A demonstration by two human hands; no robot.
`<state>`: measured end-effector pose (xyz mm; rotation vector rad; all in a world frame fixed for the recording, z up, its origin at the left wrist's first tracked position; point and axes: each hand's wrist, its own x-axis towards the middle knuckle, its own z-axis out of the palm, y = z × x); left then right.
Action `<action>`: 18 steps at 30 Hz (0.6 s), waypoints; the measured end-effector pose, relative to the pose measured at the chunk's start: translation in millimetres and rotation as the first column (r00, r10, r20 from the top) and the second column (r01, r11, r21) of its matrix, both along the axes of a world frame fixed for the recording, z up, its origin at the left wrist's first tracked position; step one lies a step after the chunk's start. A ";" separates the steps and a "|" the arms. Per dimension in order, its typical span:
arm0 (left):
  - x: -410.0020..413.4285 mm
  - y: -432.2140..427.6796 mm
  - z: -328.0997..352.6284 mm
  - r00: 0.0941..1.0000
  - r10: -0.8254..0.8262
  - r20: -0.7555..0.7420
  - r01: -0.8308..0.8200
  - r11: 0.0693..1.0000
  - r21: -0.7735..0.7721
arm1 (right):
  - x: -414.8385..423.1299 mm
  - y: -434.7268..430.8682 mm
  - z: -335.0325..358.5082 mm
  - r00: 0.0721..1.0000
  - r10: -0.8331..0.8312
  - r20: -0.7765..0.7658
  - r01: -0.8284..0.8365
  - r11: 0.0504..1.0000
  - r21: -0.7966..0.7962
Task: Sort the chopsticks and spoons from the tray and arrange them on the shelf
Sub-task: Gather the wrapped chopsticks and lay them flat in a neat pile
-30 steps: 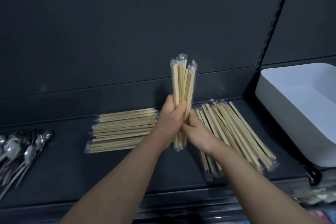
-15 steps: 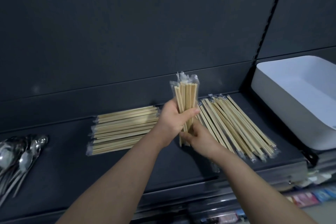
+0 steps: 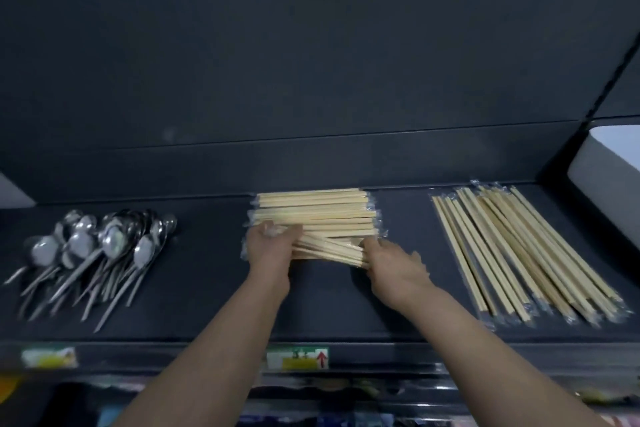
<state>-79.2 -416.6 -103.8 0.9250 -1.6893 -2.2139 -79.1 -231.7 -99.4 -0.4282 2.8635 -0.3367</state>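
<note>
Our left hand and right hand hold a small bundle of wrapped chopsticks by its two ends.

We have the hands apart, one at each end: the left one's fingers curl over the plastic-wrapped left end, and the right one closes round the right end. The bundle lies crosswise and slightly tilted, touching the front of the middle chopstick pile on the dark shelf. To our right, well apart, a second pile of wrapped chopsticks runs front to back. To our left, metal spoons lie heaped, bowls toward the back. We see the white tray only partly, at the far right. Blurred price labels sit on the shelf's front rail.
</note>
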 end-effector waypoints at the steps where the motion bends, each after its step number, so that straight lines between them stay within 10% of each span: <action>1: 6.1 -11.4 -6.4 0.999 0.016 0.039 -0.013 0.996 -0.086 | -0.5 -8.3 -1.9 0.999 0.014 -0.034 -0.013 0.999 0.035; 8: 26.6 -56.4 -36.3 0.975 -0.087 0.205 0.213 0.632 -0.745 | -5.0 -28.6 -15.1 0.979 -0.003 -0.205 -0.002 1.000 -0.021; 18: 17.5 -48.1 -47.0 0.905 -0.253 0.342 0.421 0.409 -0.810 | 3.1 -13.7 -28.0 0.975 -0.197 0.101 0.219 0.928 -0.300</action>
